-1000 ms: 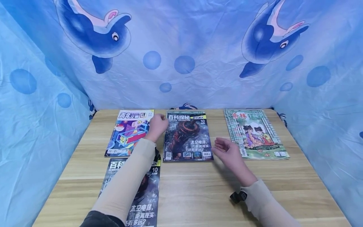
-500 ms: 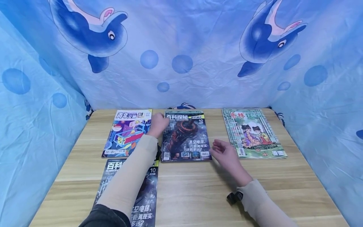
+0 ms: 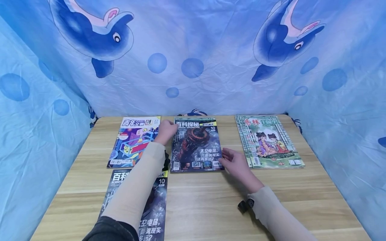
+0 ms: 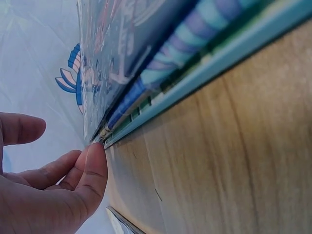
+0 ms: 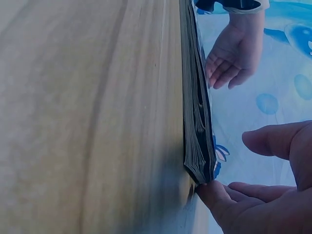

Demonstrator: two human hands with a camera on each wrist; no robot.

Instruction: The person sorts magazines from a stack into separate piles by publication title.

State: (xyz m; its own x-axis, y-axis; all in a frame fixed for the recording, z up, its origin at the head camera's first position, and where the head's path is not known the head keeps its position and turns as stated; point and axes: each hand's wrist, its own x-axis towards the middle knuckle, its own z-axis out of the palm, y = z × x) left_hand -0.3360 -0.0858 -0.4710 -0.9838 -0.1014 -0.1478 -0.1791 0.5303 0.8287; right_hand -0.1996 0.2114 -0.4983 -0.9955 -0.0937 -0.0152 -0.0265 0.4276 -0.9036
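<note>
A dark magazine (image 3: 196,144) with a red machine on its cover tops a small stack at the back middle of the table. At the stack's left edge, near the upper corner, the fingertips of my left hand (image 3: 166,132) touch the spines, seen close in the left wrist view. My right hand (image 3: 236,164) is at the lower right edge, fingertips against the page edges (image 5: 197,122) in the right wrist view. Both thumbs stand apart from the stack, and neither hand grips it.
A colourful magazine (image 3: 129,144) lies left of the stack. Another dark magazine (image 3: 153,201) lies in front of that one, partly under my left forearm. Green magazines (image 3: 272,144) are piled at the right. A blue dolphin-print cloth (image 3: 193,90) hangs behind the wooden table (image 3: 199,204).
My right hand has moved slightly left, and its fingertips now meet the stack's right edge. The left hand stays by the left edge. The head view has shifted a little.
</note>
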